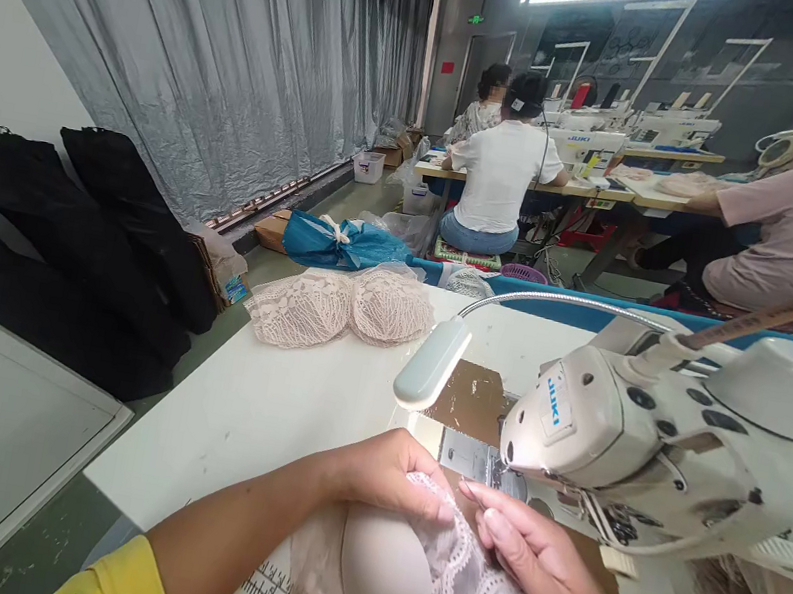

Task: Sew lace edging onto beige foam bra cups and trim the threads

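Note:
My left hand (386, 473) is closed on the upper edge of a pale pink lace bra piece (388, 569) with a smooth padded cup, held at the near edge of the white sewing table (271, 408). My right hand (536, 554) pinches the lace trim of the same piece just right of the left hand. Both hands sit directly in front of the needle area of a white JUKI sewing machine (617, 435). A small work lamp (431, 364) on a gooseneck hangs above the needle plate.
A pile of pink lace bra cups (341, 308) lies at the table's far end. Black bags (74, 223) lean by the wall at left, below grey curtains. Three people sit at other sewing tables in the background. A blue bundle (337, 241) lies on the floor.

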The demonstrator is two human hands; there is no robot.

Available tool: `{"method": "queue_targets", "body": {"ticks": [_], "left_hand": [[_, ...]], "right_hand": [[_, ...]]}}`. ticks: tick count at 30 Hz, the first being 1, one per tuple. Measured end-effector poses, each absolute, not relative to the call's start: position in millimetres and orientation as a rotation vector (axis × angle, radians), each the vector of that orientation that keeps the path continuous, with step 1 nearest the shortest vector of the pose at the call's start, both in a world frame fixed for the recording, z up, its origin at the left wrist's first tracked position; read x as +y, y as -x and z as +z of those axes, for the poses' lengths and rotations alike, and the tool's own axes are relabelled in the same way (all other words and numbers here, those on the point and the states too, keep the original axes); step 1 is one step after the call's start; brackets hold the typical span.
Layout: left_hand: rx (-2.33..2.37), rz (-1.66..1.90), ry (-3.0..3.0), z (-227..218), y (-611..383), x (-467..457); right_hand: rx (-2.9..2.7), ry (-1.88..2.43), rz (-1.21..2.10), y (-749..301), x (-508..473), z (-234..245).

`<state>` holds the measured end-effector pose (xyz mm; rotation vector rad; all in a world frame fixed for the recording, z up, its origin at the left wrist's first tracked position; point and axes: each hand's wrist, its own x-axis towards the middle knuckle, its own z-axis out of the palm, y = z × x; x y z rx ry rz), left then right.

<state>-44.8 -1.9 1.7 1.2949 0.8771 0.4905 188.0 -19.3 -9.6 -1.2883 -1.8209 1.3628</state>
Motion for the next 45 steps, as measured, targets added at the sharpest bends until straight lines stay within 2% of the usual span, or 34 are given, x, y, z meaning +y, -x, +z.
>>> {"method": "queue_targets", "body": {"ticks": [23,45], "left_hand": [[0.979,0.442,-1.283,3.8,40.3,-3.7],[0.955,0.404,-1.306,-4.4,38.2,-3.9]], "right_hand": [[-1.839,1.174,1.539,-180.2,-21.2,-6.9],[-1.830,1.166,1.528,-166.4,-21.2,0.7]]}}
